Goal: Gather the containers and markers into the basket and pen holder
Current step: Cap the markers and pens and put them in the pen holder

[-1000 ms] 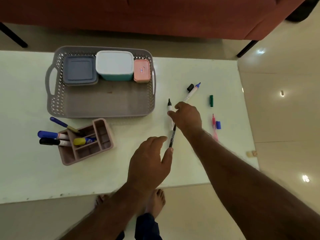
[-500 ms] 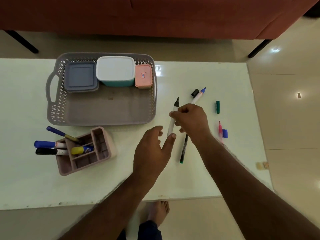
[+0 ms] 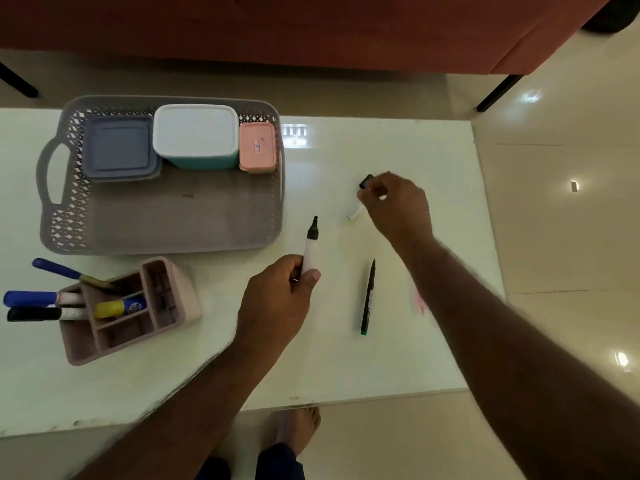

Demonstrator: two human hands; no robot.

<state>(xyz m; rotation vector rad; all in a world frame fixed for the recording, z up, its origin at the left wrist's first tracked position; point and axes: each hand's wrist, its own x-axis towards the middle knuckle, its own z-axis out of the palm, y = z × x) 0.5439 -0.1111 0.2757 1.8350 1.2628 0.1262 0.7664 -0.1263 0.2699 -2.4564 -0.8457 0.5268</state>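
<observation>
My left hand (image 3: 277, 299) grips a white marker with an uncapped black tip (image 3: 311, 244), pointing up, right of the grey basket (image 3: 162, 220). My right hand (image 3: 394, 206), blurred, pinches a black cap (image 3: 366, 181); a white marker's end (image 3: 355, 213) pokes out under it. The basket holds a grey-blue container (image 3: 119, 147), a white-lidded teal container (image 3: 195, 133) and a pink container (image 3: 257, 147). The pink pen holder (image 3: 166, 299) carries several markers, among them a blue-capped one (image 3: 31, 297) and a black-capped one (image 3: 34, 314). A thin black pen (image 3: 367, 296) lies on the table.
A pink marker (image 3: 419, 303) lies blurred beside my right forearm. The white table (image 3: 433, 150) ends at the right and near edges over a tiled floor. A red sofa (image 3: 311, 26) stands behind it. My bare foot (image 3: 298, 431) shows below the near edge.
The white marker has passed from my right hand to my left hand. My right hand moved away up and right to the black cap. The thin black pen stays on the table.
</observation>
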